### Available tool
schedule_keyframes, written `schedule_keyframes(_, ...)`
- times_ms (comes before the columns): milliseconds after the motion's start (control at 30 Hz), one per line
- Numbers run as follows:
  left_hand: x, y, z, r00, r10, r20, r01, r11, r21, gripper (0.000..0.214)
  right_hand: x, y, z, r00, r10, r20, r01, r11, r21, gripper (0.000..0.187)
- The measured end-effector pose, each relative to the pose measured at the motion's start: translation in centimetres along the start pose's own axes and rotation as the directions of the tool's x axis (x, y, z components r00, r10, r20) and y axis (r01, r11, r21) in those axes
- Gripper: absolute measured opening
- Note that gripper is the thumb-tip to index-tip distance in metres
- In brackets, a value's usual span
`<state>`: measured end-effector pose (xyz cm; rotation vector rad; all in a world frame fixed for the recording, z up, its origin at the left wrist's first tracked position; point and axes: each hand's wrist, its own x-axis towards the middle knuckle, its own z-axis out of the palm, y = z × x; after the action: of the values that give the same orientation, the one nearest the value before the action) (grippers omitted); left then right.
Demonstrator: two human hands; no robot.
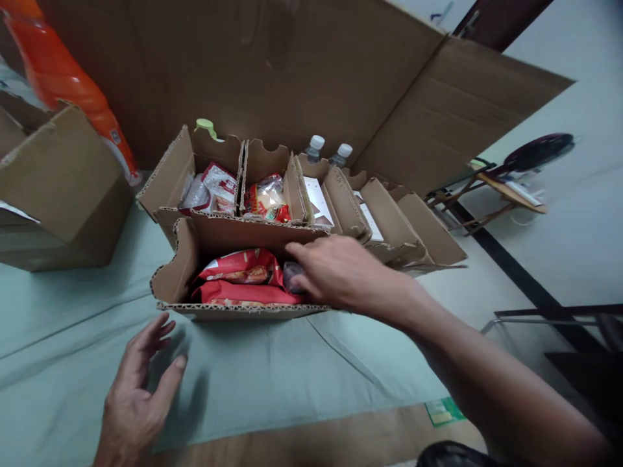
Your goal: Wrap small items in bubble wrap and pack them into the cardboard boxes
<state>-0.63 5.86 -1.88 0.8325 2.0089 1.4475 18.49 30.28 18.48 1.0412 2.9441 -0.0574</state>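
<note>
Our right grip [333, 269] is at a greyish bag [292, 275], red packets [246, 294] just left of it; whether it grasps, we cannot tell. Our left grip [139, 392] is released.

- right hand [331, 269] hides right end of front box [175, 275]; grip unclear
- orange bottle [73, 87] cut off, top edge
- white-capped bottles [316, 144]: lower parts hidden
</note>
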Motion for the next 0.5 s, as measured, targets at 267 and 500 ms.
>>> schedule_keyframes(267,3.1,3.1,0.7,0.990,0.142,0.026,-0.138,0.984,-0.111,0.085,-11.9,3.8,2.4,0.957,0.238,-0.167,-0.154,0.902,0.403,0.028)
schedule_keyframes(500,3.8,4.8,3.8,0.966,0.216,0.140,-0.184,0.960,-0.211,0.071,-9.3,-1.3,13.2,0.914,0.382,-0.138,-0.221,0.753,0.620,0.022)
